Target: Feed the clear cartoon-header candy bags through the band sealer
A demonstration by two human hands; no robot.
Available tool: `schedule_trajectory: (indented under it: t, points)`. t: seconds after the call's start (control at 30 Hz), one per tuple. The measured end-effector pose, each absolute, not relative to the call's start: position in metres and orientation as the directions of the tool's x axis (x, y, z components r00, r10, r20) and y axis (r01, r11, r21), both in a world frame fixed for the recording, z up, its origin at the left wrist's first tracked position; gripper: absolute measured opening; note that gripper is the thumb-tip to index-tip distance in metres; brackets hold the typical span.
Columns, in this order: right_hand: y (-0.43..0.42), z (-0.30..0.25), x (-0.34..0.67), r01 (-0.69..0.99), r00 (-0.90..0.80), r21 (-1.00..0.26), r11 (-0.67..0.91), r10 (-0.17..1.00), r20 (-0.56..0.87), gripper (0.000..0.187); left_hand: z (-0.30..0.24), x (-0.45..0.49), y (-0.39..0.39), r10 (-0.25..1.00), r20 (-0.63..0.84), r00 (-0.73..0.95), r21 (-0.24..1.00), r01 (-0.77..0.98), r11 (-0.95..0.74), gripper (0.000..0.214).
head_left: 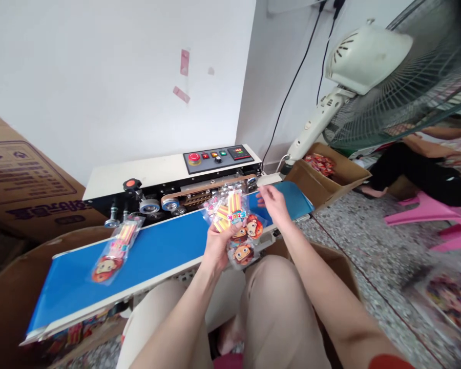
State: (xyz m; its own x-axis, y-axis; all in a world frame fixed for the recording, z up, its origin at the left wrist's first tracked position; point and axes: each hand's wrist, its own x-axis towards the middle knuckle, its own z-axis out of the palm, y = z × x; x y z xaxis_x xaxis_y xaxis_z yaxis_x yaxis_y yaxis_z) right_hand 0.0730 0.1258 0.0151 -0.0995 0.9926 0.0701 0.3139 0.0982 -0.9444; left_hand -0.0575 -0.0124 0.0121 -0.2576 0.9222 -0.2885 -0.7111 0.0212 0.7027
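My left hand (216,245) is closed round a fanned stack of clear candy packets (236,225) printed with cartoon faces, held above my knees just in front of the blue conveyor belt (161,251). My right hand (273,202) hovers at the right end of the belt, fingers loosely spread, its fingertips next to the top packet of the stack. Another packet (113,251) lies alone on the left part of the belt. Behind the belt stands the white sealing machine (138,177) with its control panel (217,155).
A cardboard box (326,174) with packets stands beyond the belt's right end. A brown carton (19,179) is at far left. A white fan (372,66) stands right. Another person (426,169) sits by pink stools (434,212). More packets (449,297) lie on the floor.
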Motion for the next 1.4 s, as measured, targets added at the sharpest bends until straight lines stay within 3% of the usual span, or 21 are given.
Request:
schedule_trajectory:
  t: [0.1,0.23,0.37,0.5,0.7,0.83,0.93,1.03,1.1,1.17,1.27,1.33,1.4]
  points:
    - [0.084,0.035,0.069,0.033,-0.32,-0.993,0.115,0.942,0.099,0.041,0.01,-0.054,-0.012,0.923,-0.268,-0.276,0.736,-0.677,0.012,0.05]
    - [0.059,0.045,0.061,0.01,-0.212,-0.955,0.296,0.934,0.287,0.025,0.01,-0.048,-0.012,0.942,-0.232,-0.244,0.752,-0.658,0.015,0.053]
    - [0.065,0.042,0.061,-0.188,-0.089,-0.972,0.139,0.984,0.158,0.027,0.007,-0.047,-0.012,0.955,-0.253,-0.157,0.711,-0.699,0.073,0.051]
    - [0.069,0.043,0.063,-0.302,-0.077,-0.953,-0.001,0.997,0.024,0.037,0.005,-0.048,-0.011,0.939,-0.297,-0.176,0.671,-0.738,0.074,0.047]
    - [0.069,0.046,0.067,-0.335,0.033,-0.942,0.018,0.999,0.007,0.04,0.008,-0.05,-0.008,0.895,-0.375,-0.239,0.623,-0.78,0.053,0.041]
    - [0.103,0.03,0.089,-0.19,0.134,-0.98,0.055,0.99,0.03,0.04,0.011,-0.053,-0.009,0.881,-0.394,-0.262,0.655,-0.752,0.07,0.04]
    - [0.143,0.008,0.108,0.238,0.22,-0.968,0.086,0.966,0.14,0.035,0.011,-0.054,-0.01,0.888,-0.384,-0.252,0.683,-0.725,0.09,0.043]
    - [0.177,-0.007,0.116,0.69,0.156,-0.723,0.02,0.972,0.177,0.027,0.01,-0.053,-0.011,0.896,-0.374,-0.241,0.698,-0.709,0.101,0.044]
    - [0.19,-0.011,0.109,0.817,0.118,-0.576,-0.021,0.984,0.132,0.024,0.009,-0.052,-0.011,0.9,-0.371,-0.231,0.707,-0.698,0.112,0.043]
    - [0.194,-0.011,0.098,0.855,0.068,-0.519,-0.015,0.994,0.084,0.023,0.008,-0.05,-0.011,0.907,-0.362,-0.214,0.713,-0.691,0.122,0.042]
    - [0.182,-0.007,0.083,0.832,-0.006,-0.55,0.069,0.993,0.115,0.023,0.007,-0.049,-0.012,0.923,-0.339,-0.183,0.722,-0.68,0.13,0.043]
    - [0.162,-0.003,0.079,0.726,-0.037,-0.669,0.159,0.981,0.192,0.028,0.006,-0.049,-0.012,0.926,-0.33,-0.185,0.724,-0.678,0.122,0.045]
    - [0.133,0.002,0.078,0.487,-0.107,-0.85,0.2,0.98,0.169,0.037,0.005,-0.05,-0.012,0.921,-0.327,-0.21,0.726,-0.68,0.103,0.047]
